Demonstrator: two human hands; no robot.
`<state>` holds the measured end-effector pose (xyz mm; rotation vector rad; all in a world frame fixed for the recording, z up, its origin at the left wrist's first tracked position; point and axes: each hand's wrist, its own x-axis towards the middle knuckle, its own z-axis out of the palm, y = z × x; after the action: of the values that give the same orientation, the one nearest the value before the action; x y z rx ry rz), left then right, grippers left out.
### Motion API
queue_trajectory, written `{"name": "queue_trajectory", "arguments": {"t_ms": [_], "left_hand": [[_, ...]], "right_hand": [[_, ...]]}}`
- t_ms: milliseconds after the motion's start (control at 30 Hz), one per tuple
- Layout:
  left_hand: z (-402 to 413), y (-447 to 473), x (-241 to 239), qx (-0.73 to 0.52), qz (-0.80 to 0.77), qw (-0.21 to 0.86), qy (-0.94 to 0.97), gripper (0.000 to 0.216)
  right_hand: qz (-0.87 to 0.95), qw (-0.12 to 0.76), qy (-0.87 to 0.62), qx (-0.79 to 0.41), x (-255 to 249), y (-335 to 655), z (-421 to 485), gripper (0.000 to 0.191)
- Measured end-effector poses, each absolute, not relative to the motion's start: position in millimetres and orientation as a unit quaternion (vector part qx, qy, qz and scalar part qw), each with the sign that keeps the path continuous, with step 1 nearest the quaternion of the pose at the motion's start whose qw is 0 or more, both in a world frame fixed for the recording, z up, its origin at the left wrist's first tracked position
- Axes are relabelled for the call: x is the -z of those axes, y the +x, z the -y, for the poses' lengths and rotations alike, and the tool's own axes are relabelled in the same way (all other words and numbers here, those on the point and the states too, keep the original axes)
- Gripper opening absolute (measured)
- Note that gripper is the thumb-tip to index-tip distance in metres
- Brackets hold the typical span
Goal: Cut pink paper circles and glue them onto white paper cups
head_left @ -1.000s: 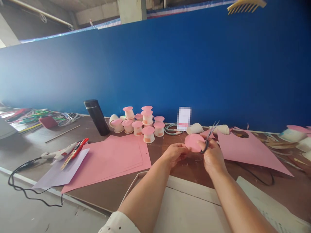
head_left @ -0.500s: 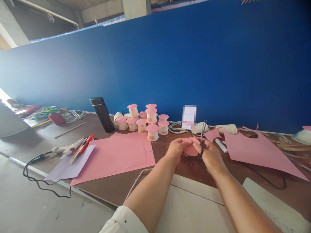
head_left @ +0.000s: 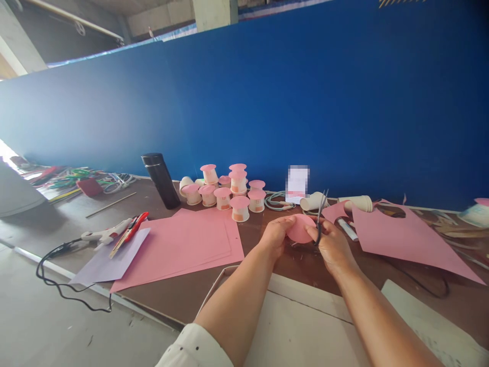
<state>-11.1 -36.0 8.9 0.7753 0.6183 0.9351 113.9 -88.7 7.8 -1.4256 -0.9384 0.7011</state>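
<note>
My left hand (head_left: pixel 277 236) pinches a round pink paper disc (head_left: pixel 300 228) by its left edge, just above the brown table (head_left: pixel 191 295). My right hand (head_left: pixel 331 244) is closed around the handles of a pair of scissors (head_left: pixel 320 214), whose blades point up along the disc's right edge. Both hands meet a little in front of a group of small white cups with pink paper lids (head_left: pixel 229 191).
Pink paper sheets (head_left: pixel 183 244) lie to the left, and a cut pink sheet (head_left: pixel 405 237) to the right. A black flask (head_left: pixel 160 179), a glue gun (head_left: pixel 105 234) with its cord, a red cutter (head_left: pixel 132 229), lilac paper (head_left: pixel 110 257) and cables lie around. A blue partition (head_left: pixel 267 102) stands behind.
The view swung right early on. The scissors turned from slanting right to nearly upright at the disc's edge, and the disc sits slightly higher between my hands.
</note>
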Motion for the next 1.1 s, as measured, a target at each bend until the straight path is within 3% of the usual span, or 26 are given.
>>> {"name": "queue_trajectory", "arguments": {"t_ms": [233,800,1100], "left_hand": [[38,-13,-15,-0.399,-0.289,0.793,0.359,0.045],[37,-15,-10,-0.315,-0.358,0.753,0.453,0.014],[38,-16,-15,-0.404,-0.341,0.772,0.354,0.014]], "right_hand": [[0.373,0.623,-0.639,-0.255,-7,118,87,0.042],[0.352,0.648,-0.633,-0.238,-17,115,92,0.054],[0.398,0.597,-0.62,-0.319,-11,118,90,0.052]]}}
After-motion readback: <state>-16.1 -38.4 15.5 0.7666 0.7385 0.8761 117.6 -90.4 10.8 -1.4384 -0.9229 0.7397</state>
